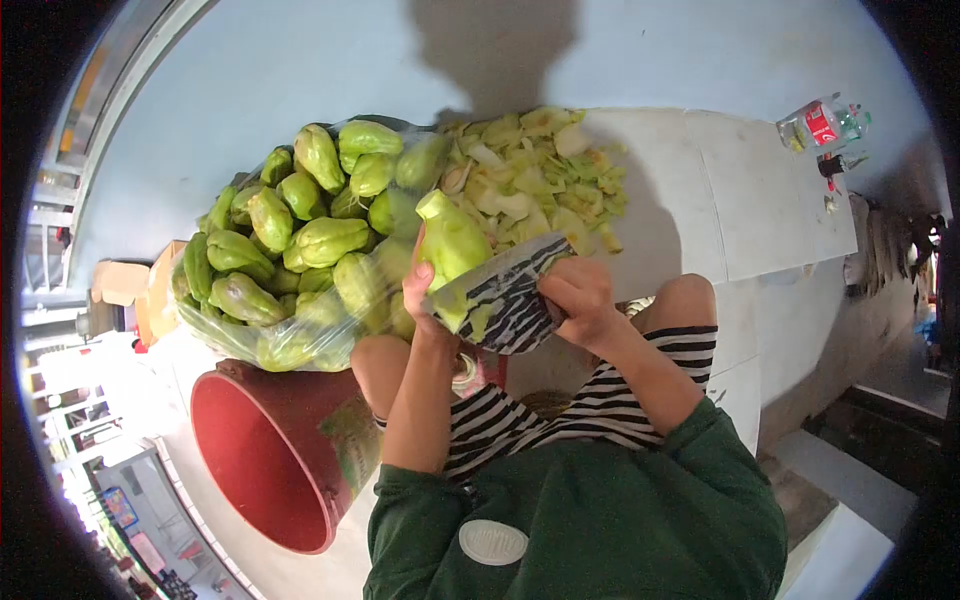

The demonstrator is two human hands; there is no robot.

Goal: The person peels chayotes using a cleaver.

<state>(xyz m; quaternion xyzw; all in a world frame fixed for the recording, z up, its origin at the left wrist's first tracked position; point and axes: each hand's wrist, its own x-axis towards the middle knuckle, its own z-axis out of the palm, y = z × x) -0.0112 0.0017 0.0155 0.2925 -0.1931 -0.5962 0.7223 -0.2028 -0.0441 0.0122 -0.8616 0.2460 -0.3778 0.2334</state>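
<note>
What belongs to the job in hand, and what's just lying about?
Job: pale green fruit, left hand; broad metal blade, right hand; rough green fruits in clear plastic bag; green peelings.

Seemingly lying about: red-labelled clear plastic bottle; brown cardboard box; round red bucket.

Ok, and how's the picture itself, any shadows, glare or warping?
Head view: edges bend fisheye-style and corners go black; a dark rounded shadow falls on the pale surface beyond the peelings; glare washes out the lower left; the plastic bag shines.
</note>
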